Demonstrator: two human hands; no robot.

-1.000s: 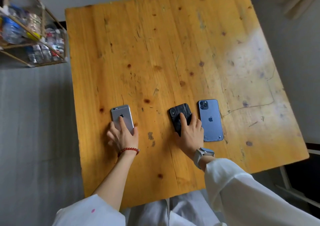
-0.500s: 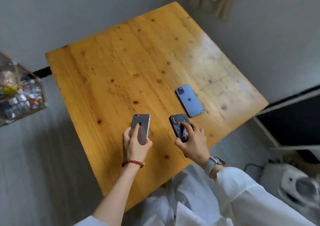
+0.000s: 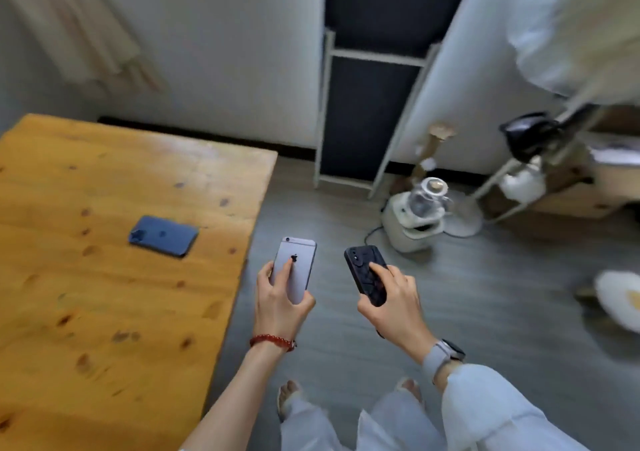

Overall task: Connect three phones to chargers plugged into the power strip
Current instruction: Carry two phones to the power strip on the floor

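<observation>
Head view, wide-angle and blurred toward the edges. The left hand (image 3: 278, 303) grips a silver phone (image 3: 296, 267) back side up, thumb and fingers curled round its long edges and the index finger laid across the back near the logo; the phone's lower end is hidden in the palm. At 3 o'clock from it, just apart, the right hand (image 3: 391, 301) holds a black phone (image 3: 367, 274) in a dark textured case, likewise back up, fingers wrapped round its lower half, so that its bottom edge cannot be seen. Both phones are carried in the air over the grey floor (image 3: 485, 294), beside the right edge of the wooden table (image 3: 104, 312). A blue phone (image 3: 162, 236) lies flat, back up, on the table at 10 o'clock from the left hand, well apart from it. The table is cut off at the left and bottom borders. At 1 o'clock from the right hand, a pale appliance (image 3: 414, 218) with a clear top stands on the floor; its details are too smeared to make out.
</observation>
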